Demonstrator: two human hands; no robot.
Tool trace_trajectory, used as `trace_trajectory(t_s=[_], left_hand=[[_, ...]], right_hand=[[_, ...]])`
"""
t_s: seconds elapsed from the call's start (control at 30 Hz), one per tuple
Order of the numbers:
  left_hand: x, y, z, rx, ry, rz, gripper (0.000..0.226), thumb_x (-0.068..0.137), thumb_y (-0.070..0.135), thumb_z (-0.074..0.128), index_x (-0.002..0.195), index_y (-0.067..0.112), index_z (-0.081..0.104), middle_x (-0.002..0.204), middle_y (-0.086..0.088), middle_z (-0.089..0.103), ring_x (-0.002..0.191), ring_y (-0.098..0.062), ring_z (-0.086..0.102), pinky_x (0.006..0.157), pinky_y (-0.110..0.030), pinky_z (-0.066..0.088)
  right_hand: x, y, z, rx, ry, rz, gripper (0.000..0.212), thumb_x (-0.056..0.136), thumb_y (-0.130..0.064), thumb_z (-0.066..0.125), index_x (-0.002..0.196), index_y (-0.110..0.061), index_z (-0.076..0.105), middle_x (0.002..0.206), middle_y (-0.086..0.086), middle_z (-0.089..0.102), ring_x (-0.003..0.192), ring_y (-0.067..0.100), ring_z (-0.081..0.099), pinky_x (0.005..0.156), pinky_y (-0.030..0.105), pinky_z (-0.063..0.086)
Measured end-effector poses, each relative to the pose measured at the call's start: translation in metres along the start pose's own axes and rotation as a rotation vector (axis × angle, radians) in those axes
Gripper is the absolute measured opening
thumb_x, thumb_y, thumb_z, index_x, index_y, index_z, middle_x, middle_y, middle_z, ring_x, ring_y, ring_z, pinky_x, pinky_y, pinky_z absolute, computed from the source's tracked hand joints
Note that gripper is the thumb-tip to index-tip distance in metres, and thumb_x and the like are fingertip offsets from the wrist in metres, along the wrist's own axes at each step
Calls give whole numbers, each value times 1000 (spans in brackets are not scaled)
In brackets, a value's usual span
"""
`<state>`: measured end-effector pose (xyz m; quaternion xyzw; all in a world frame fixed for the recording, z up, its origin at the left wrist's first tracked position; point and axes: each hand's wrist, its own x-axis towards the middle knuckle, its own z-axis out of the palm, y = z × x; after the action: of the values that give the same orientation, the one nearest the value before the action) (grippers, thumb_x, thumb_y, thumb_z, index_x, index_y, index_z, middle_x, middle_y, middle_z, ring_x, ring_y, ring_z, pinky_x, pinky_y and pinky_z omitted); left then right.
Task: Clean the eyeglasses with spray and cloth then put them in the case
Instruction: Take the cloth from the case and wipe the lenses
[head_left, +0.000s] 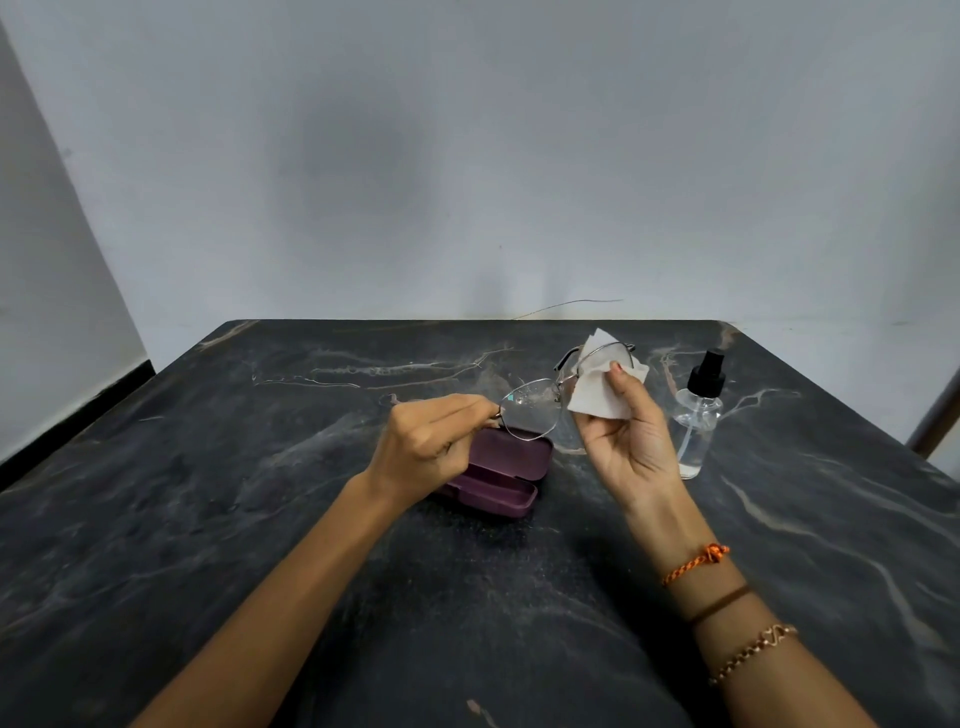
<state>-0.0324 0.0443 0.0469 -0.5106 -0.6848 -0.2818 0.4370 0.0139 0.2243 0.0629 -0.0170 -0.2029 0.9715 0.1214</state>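
Wiping step, I'd say: support the frame near the lens being rubbed and go gentle, that thin wire looks bendy. Left hand (431, 441) pinches the glasses (561, 389) at the hinge, fingers curled. Right hand (628, 431) pinches the cloth (597, 395) over the far lens. Case (504, 473) lies open underneath; spray (698, 415) at 3 o'clock.

Thin metal eyeglasses (561, 387); matt marbled table (260, 519).

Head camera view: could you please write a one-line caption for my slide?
Left hand holds glasses above the open purple case; right hand wipes one lens with cloth, beside spray bottle.
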Motion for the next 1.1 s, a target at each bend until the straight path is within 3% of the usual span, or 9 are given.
trace_trajectory(t_s=[0.1,0.23,0.4,0.53,0.67,0.77,1.0,1.1], left_hand=[[1,1,1,-13,-9,11,16,65,-21,61,71,-9,70,68,-12,71,60,-18,68,46,-28,54],[0,4,3,-18,-41,54,17,66,-22,59,70,-10,70,67,-13,70,59,-20,68,53,-25,53],[-2,2,4,-6,-24,46,17,68,-20,57,71,-10,70,68,-13,70,60,-20,67,54,-24,53],[-1,-3,-1,10,45,-14,22,57,-25,67,73,-11,70,70,-15,71,63,-21,69,59,-25,56],[0,-7,-5,22,75,-41,23,57,-26,66,74,-10,71,71,-14,71,65,-20,69,64,-23,54],[0,-6,-6,36,77,-23,21,58,-24,67,74,-10,71,71,-14,71,65,-20,69,65,-22,54],[-2,-5,0,28,74,1,27,53,-26,69,75,-12,70,73,-18,71,66,-23,70,69,-24,55],[-3,-6,-1,30,67,9,26,53,-25,69,74,-12,70,73,-18,71,66,-23,70,70,-24,55]], right_hand=[[0,2,1,-51,29,-34,6,88,-7,53,84,-10,58,64,4,74,62,12,71,56,26,59],[1,4,0,-159,60,-98,7,88,-9,55,81,-11,56,58,-1,72,58,9,70,51,22,57],[4,-2,-3,-331,0,-136,16,84,2,54,78,-12,59,60,-4,72,61,7,70,59,24,58],[4,-10,-3,-506,-69,-92,16,77,6,56,80,-9,62,63,-3,73,65,6,69,63,21,58],[4,-10,-3,-378,0,-30,6,85,-6,55,82,-8,60,67,2,72,63,11,70,63,25,58],[4,-10,-3,-252,27,-13,12,89,-20,53,90,-10,59,68,3,74,65,15,71,62,31,59],[4,-5,-2,-431,9,-121,10,84,-3,54,80,-11,60,61,-5,73,63,5,69,60,21,57],[4,-9,-3,-553,-66,-145,13,68,-10,64,80,-11,62,63,-7,73,66,3,69,61,17,57]])
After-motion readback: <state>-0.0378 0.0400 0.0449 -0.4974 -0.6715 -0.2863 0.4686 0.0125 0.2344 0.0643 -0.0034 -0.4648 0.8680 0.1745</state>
